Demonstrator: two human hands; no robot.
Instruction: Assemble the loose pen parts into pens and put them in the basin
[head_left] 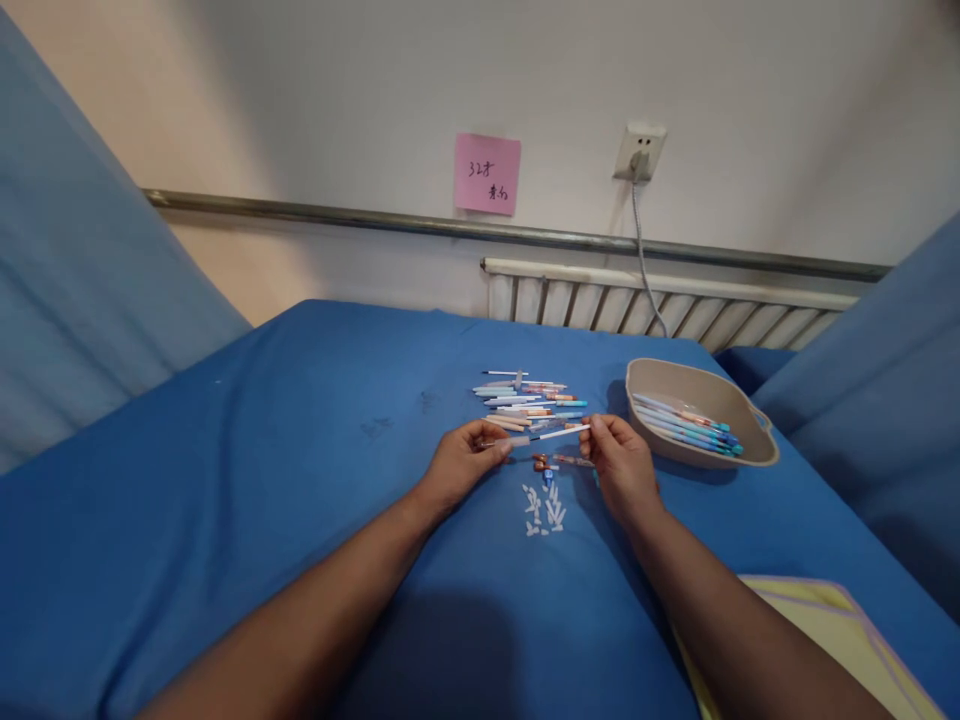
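Observation:
My left hand (461,462) and my right hand (619,462) both pinch one thin white pen (551,434), each at one end, just above the blue cloth (262,480). Behind the pen lies a loose pile of several pens and pen parts (525,398). Between my hands, nearer to me, lie a few small orange and blue caps (546,464) and a cluster of small white pieces (544,510).
A beige tray (754,455) holding several blue and pastel pens stands to the right of my right hand. A yellow pad (825,620) lies at the lower right. Behind are a radiator (675,305), a wall socket with a cable (639,150) and a pink note (487,174).

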